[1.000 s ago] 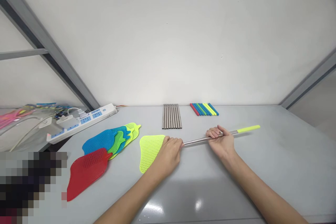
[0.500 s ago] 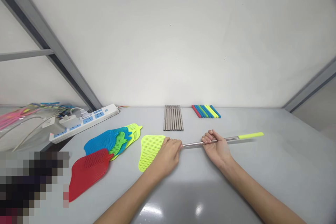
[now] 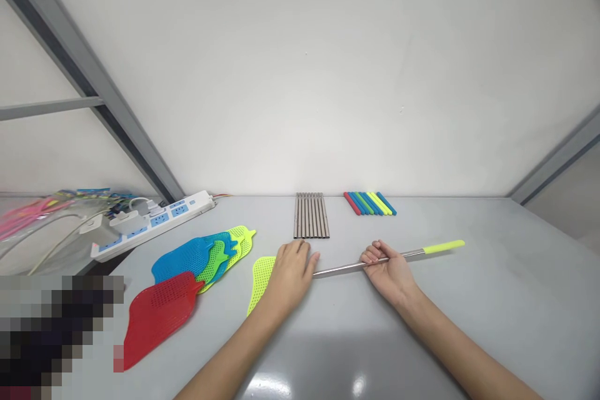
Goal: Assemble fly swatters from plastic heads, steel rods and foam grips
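A fly swatter with a yellow-green perforated head and a metal rod lies across in front of me, its yellow grip pointing right. My right hand, palm up, has its fingers curled round the rod near the grip. Over the head and its junction with the rod rests my left hand, palm down, fingers stretched forward and thumb apart. It hides much of the head and the joint.
Loose swatter heads lie overlapping at left: red, blue, green and yellow. Behind stand rows of metal rods and coloured grips. A power strip with plugs and cables sits at the left back.
My left hand has loosened from the joint and spread over the swatter head, covering more of it. The right hand keeps hold of the rod, and the swatter has shifted slightly left.
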A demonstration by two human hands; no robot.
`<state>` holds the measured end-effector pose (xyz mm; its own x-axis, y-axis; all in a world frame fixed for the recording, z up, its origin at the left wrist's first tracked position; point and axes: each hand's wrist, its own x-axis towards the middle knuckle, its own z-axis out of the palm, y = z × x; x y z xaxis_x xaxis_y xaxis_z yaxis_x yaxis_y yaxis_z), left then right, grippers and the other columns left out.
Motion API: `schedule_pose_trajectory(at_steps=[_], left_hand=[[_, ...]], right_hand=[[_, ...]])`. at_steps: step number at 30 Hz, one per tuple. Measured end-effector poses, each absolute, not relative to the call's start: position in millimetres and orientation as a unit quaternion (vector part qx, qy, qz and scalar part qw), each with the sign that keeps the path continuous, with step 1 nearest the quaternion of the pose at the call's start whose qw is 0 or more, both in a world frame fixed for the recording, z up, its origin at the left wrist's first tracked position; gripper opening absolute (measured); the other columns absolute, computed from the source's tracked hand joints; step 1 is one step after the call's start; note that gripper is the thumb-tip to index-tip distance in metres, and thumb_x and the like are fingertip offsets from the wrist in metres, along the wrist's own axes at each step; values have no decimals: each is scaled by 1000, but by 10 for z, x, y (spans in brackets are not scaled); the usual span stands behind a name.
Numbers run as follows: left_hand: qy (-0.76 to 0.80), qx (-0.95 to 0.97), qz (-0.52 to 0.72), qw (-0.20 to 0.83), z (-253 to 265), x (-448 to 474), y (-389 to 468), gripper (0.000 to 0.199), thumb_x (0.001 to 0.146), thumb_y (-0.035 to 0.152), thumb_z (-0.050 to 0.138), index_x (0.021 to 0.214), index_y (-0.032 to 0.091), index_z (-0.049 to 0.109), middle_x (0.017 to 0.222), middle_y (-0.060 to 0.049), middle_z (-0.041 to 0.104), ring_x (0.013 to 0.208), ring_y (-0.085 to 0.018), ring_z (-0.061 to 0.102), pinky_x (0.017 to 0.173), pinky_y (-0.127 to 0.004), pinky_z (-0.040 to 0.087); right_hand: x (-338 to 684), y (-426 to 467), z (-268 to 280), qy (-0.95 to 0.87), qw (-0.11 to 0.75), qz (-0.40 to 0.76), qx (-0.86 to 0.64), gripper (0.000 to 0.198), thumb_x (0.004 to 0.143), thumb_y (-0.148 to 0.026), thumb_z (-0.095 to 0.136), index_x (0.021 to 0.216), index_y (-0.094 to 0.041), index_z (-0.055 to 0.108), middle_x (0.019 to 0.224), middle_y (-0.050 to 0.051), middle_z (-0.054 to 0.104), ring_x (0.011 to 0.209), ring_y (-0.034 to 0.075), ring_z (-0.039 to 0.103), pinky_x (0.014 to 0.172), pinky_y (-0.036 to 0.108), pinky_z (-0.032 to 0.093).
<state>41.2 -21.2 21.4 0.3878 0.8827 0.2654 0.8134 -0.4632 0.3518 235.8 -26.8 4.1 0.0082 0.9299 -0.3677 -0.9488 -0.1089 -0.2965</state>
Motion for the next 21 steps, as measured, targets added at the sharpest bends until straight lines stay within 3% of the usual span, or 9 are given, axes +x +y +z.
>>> schedule_pose_trajectory(at_steps=[5, 10, 21], left_hand=[[550, 806, 205, 76, 86, 387, -160, 33, 84, 30, 27, 106, 14, 46, 112, -12, 49, 105, -22, 41, 84, -36, 32], [557, 783, 270, 61, 113, 301, -33, 26, 83, 25, 30, 97, 17, 50, 94, -7, 55, 91, -19, 48, 80, -32, 36], [532, 787, 304, 65, -42, 159, 336, 23, 78, 20, 42, 98, 19, 53, 91, -5, 55, 87, -18, 47, 78, -30, 37]], right_hand=[[2349, -274, 53, 40, 667, 703, -243, 15, 75, -13, 39, 61, -17, 36, 50, -5, 27, 41, 7, 29, 38, 20, 33], [2351, -264, 57, 43, 669, 699, -249, 15, 75, -12, 39, 61, -17, 36, 51, -5, 25, 41, 7, 28, 38, 20, 33], [2356, -265, 29, 30, 659, 709, -250, 16, 75, -14, 42, 60, -16, 38, 51, -5, 27, 42, 6, 29, 39, 19, 32]])
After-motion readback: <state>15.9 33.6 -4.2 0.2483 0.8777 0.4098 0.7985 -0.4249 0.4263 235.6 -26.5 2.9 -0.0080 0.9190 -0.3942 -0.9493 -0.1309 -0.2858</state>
